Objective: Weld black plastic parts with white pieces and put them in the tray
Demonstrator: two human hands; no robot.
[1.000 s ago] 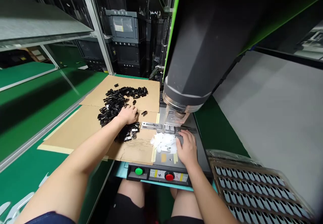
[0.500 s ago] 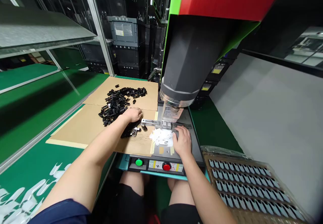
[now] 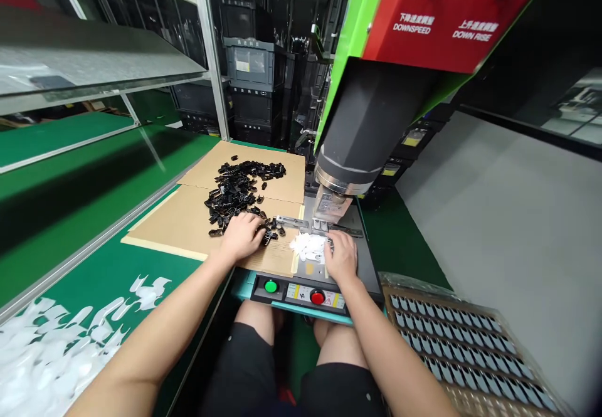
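Note:
My left hand (image 3: 243,235) lies over the near end of a heap of small black plastic parts (image 3: 232,194). Its fingers reach to the right with the thumb apart, touching several loose pieces. Beside the white pieces (image 3: 309,246), my right hand (image 3: 342,257) rests on the machine's base plate (image 3: 367,266). Its fingers are curled towards the thumb; a dark bit shows between them, too small to name. Just beyond that hand are the metal fixture (image 3: 321,225) and a flat metal strip (image 3: 291,221), below the press head (image 3: 333,205).
Cardboard (image 3: 164,222) covers part of the green table. A green button (image 3: 270,286) and a red button (image 3: 317,296) line the machine's front edge. White pieces (image 3: 51,348) lie at lower left. A tray of grey parts (image 3: 465,342) stands at right; stacked bins (image 3: 256,66) stand behind.
My left hand has drawn nearer along the heap, and its thumb now stands out from the fingers. The right hand stays by the white pieces. My view has shifted left.

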